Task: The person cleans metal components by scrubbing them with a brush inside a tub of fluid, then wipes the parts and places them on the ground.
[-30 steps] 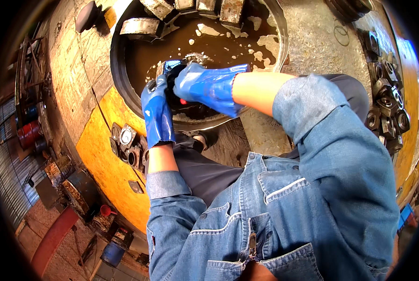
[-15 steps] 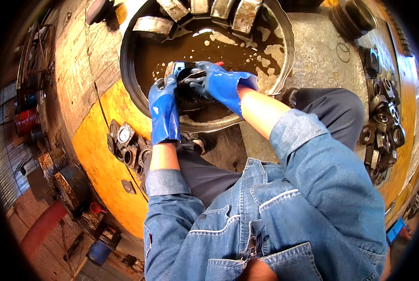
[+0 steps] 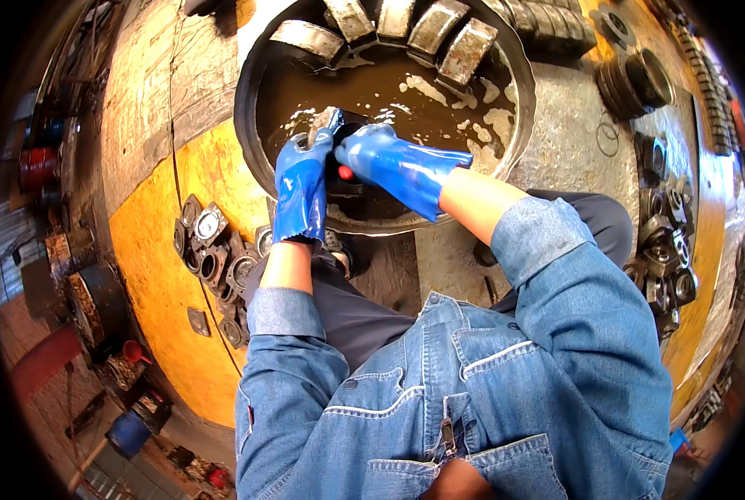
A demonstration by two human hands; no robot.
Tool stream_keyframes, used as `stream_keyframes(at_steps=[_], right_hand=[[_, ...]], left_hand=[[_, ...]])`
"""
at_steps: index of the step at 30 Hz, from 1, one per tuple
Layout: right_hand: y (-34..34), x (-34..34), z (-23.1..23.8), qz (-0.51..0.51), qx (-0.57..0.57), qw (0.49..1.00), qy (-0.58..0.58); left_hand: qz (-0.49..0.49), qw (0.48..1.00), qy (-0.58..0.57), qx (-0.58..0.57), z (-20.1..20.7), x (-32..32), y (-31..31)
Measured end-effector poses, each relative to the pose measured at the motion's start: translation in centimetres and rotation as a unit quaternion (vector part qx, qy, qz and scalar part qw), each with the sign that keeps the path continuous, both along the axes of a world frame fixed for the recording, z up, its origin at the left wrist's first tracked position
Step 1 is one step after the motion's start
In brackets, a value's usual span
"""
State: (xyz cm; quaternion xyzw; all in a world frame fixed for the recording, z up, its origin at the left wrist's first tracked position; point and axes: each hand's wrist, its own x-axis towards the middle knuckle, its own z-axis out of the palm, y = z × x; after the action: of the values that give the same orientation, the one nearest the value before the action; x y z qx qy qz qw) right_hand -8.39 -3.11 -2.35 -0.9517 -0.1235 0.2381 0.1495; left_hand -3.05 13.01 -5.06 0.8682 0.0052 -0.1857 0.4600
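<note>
Both my hands wear blue rubber gloves and meet over a round metal basin of murky brown liquid. My left hand is closed on the near left side of a blocky metal part, mostly hidden by the gloves. Against that part, my right hand is bent with fingers curled round a red-ended tool. Only the tool's rounded red end shows, so its kind is unclear. Several wet metal blocks rest along the basin's far rim.
Bearing housings lie piled on the yellow board to my left. More metal housings cluster at the right. Stacked dark rings and a thin wire loop lie beyond the basin's right side.
The red end of the tool has shifted from beyond my right hand to its near side. My right wrist has turned. The whole view has shifted slightly.
</note>
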Motion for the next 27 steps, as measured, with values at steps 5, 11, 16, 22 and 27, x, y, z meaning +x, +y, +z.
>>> stream_keyframes(at_steps=[5,11,16,22,27], right_hand=[[-1.7,-4.4,-0.3,0.127,0.049,0.946,-0.293],[-1.0,-2.1,2.6,-0.047,-0.083,0.995,0.033],[-2.2,-0.4,0.0,-0.199,0.026,0.979,0.030],[-5.5,-1.7,-3.0,-0.423,0.323,0.821,0.206],[-3.6,-0.8,3.3,-0.407,0.309,0.816,0.270]], left_hand=[[-0.018,0.998,0.053,0.009,2.4,-0.7,-0.1],[-0.069,0.994,0.046,0.073,3.5,-0.9,-0.2],[-0.095,0.982,0.051,0.154,3.3,-0.3,-0.4],[-0.102,0.979,0.046,0.170,4.0,-0.6,-1.7],[-0.062,0.976,0.065,0.198,4.9,-1.3,-1.1]])
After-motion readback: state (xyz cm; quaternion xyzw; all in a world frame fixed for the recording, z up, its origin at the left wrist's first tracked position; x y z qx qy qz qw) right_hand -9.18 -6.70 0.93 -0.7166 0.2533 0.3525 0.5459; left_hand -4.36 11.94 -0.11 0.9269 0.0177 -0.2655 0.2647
